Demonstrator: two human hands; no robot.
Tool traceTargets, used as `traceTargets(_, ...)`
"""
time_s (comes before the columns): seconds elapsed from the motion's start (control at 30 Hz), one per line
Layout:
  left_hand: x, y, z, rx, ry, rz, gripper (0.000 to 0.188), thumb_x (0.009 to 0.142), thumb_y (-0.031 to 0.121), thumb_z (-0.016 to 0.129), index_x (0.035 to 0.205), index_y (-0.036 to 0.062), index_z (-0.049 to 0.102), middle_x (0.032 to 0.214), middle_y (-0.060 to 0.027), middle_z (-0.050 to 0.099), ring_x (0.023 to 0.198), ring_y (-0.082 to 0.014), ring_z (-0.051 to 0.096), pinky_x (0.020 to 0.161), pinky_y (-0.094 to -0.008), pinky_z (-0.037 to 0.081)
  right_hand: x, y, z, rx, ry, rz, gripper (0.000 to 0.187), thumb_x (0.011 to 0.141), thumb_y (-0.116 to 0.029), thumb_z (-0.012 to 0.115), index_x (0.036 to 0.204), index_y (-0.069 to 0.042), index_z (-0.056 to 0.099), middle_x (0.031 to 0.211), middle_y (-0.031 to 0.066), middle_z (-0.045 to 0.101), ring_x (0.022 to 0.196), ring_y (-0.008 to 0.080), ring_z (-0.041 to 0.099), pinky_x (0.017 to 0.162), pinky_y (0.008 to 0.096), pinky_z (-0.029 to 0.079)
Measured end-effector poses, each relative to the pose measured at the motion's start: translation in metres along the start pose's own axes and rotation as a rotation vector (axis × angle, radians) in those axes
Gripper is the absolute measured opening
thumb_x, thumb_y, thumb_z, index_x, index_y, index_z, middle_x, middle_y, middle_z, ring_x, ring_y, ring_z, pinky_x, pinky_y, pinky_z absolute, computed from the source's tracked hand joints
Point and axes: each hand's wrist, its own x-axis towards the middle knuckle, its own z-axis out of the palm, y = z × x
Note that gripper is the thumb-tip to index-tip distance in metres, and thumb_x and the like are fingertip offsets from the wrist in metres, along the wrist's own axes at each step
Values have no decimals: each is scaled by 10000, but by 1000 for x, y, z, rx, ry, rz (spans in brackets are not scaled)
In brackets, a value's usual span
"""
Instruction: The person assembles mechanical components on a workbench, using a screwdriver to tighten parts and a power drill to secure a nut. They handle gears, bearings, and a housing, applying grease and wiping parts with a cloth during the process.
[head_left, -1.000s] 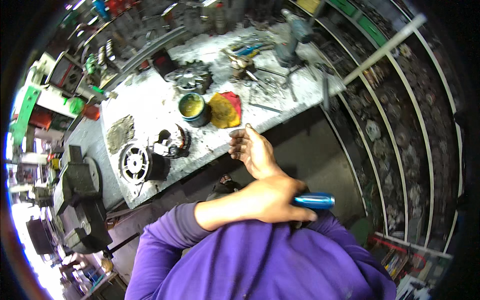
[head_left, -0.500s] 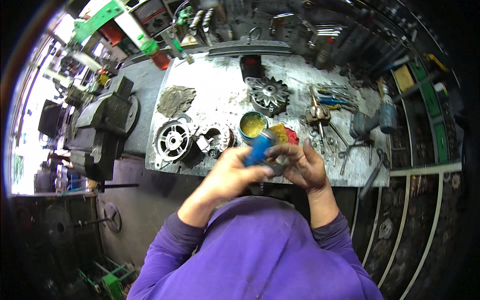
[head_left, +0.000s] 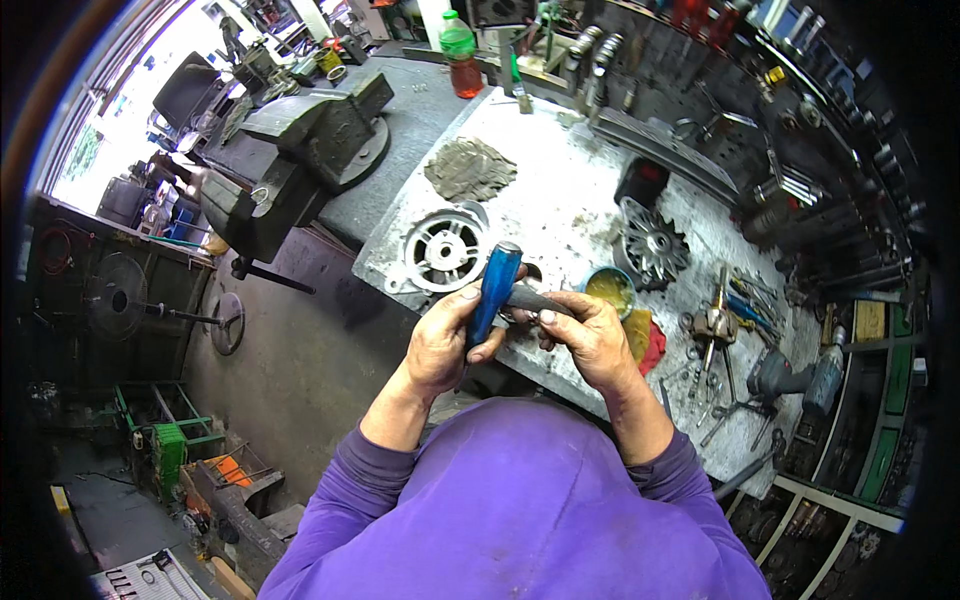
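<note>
Above the near edge of the bench, my left hand [head_left: 440, 340] is closed around a screwdriver [head_left: 493, 285] by its translucent blue handle. Its metal-capped end points up and away from me; the shaft is mostly hidden. My right hand [head_left: 597, 345] pinches a dark grey, elongated piece [head_left: 535, 299], perhaps cloth, which reaches across to the blue handle. Just beyond my hands lies a round, spoked metal housing [head_left: 443, 249]. An open tub of yellowish grease [head_left: 608, 287] stands beyond my right hand, partly covered by it.
A finned alternator rotor [head_left: 652, 243] sits at the far side of the bench, near a grey rag [head_left: 470, 168]. Pliers [head_left: 750, 300], a puller [head_left: 716, 322] and a cordless drill [head_left: 800, 380] lie right. A big vise [head_left: 310, 140] and a red-liquid bottle [head_left: 461, 60] stand left.
My view has swung left, so the bench now slants. The screwdriver, blurred before, stands more upright in my left hand. The dark grey piece in my right hand now shows plainly.
</note>
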Motion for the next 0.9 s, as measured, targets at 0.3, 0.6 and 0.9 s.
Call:
traceTargets(0.3, -13, 50, -101, 360, -50, 84, 508, 1033, 220, 706, 1467, 32, 522, 1099, -54, 678, 766, -101, 610, 673, -257, 506, 39, 9, 89, -584, 68, -112, 270, 1010, -214, 684, 1085, 44, 710, 842, 68, 683, 762, 133, 603, 692, 321, 508)
traceTargets(0.6, -13, 88, -152, 278, -385, -50, 732, 1091, 391, 612, 1693, 153, 270, 1055, -4, 616, 699, -66, 481, 617, -235, 440, 57, 19, 129, -625, 161, -174, 256, 1013, -160, 707, 1114, 75, 696, 870, 40, 687, 768, 90, 568, 676, 258, 454)
traceTargets(0.9, -13, 91, -147, 346, -163, 79, 611, 1106, 258, 595, 1653, 102, 372, 1326, -44, 675, 802, -55, 567, 710, -244, 524, 82, -15, 132, -748, -75, -155, 270, 965, -152, 698, 1113, 74, 717, 852, 131, 737, 768, 148, 654, 719, 318, 525)
